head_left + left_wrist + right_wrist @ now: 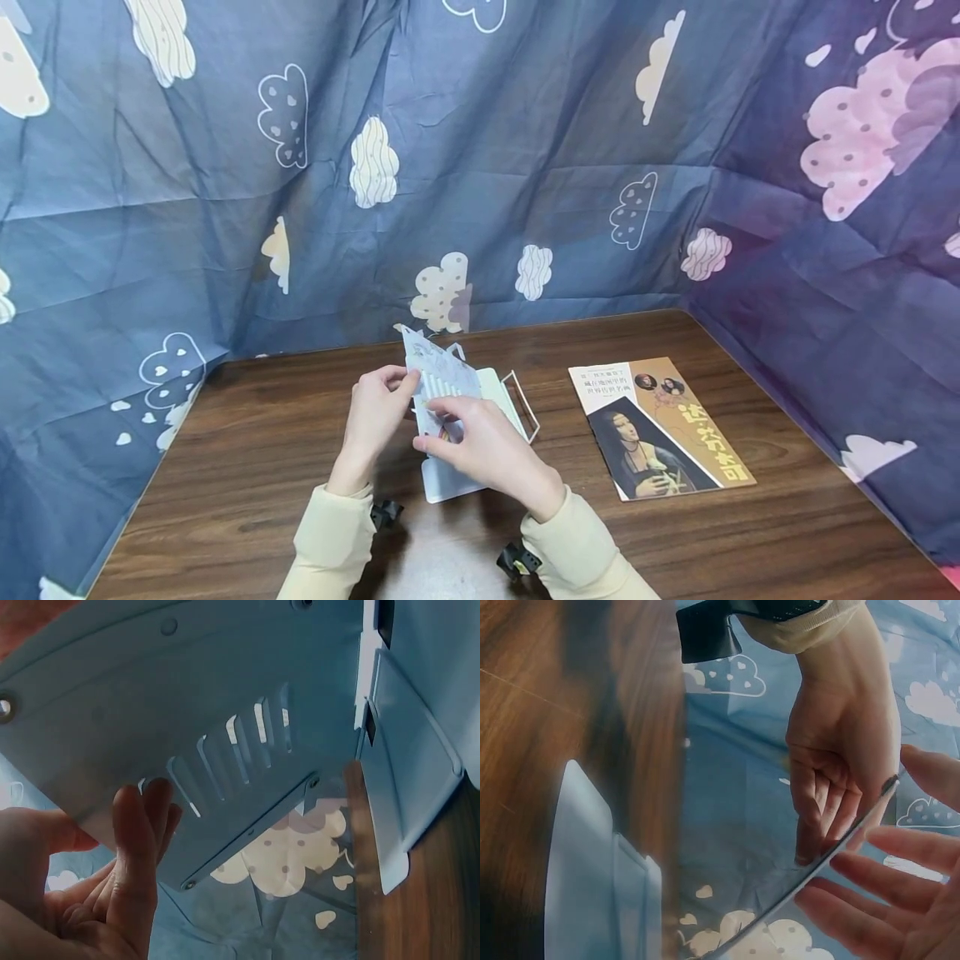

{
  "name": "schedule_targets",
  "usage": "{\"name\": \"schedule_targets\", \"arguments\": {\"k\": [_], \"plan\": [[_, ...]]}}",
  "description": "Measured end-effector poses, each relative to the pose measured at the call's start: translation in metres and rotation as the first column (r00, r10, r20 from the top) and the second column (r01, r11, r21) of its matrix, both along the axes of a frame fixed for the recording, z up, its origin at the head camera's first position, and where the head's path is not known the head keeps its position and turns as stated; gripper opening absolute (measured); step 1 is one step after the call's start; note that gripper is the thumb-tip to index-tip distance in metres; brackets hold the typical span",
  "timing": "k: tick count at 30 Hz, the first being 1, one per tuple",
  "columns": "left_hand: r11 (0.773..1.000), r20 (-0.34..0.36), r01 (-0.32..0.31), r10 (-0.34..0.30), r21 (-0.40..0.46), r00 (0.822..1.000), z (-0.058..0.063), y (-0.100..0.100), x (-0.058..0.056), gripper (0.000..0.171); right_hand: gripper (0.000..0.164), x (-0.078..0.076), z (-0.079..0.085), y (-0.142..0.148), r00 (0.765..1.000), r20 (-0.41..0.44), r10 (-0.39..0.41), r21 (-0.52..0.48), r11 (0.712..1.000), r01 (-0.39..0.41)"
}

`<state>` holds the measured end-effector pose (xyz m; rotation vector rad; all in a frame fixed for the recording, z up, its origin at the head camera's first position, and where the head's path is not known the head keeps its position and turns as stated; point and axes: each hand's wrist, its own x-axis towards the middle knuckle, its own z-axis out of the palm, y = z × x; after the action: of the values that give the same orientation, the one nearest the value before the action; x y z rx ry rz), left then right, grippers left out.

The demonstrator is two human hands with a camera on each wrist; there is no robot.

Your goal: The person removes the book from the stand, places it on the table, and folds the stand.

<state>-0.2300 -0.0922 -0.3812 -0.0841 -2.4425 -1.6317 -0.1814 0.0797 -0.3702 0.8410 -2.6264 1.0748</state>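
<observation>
Head cam gives me the folding stand (442, 483) on the wooden table (262, 450), slotted panel (442, 364) tilted up, left wrist shows the left hand (97, 900) pinching the panel's edge, and right wrist's got the right hand (911, 900) touching it, fingers pretty straight.

Booklet (654, 437), right side of the tabletop (247, 467): the cover bears lettering, apparently Chinese, in two places. Large yellow characters (708, 442) run in a slanting column down the ochre area at the right. Smaller dark characters (606, 382) stand in rows on the white area at the upper left. Neither set reads with certainty. Print on the pale panel (450, 368) between the hands is too small to identify as lettering.
</observation>
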Motion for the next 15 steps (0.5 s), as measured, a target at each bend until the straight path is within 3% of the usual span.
{"name": "schedule_targets", "arguments": {"k": [11, 15], "plan": [[0.996, 0.035, -0.013, 0.016, -0.087, 0.999, -0.002, -0.014, -0.001, 0.018, 0.039, -0.005, -0.001, 0.004, 0.988, 0.047, 0.146, 0.043, 0.988, -0.148], [0.993, 0.041, 0.000, 0.005, -0.119, 0.999, -0.003, -0.018, -0.002, 0.016, 0.041, -0.008, -0.002, 0.011, 0.986, 0.063, 0.157, 0.056, 0.985, -0.161]]}}
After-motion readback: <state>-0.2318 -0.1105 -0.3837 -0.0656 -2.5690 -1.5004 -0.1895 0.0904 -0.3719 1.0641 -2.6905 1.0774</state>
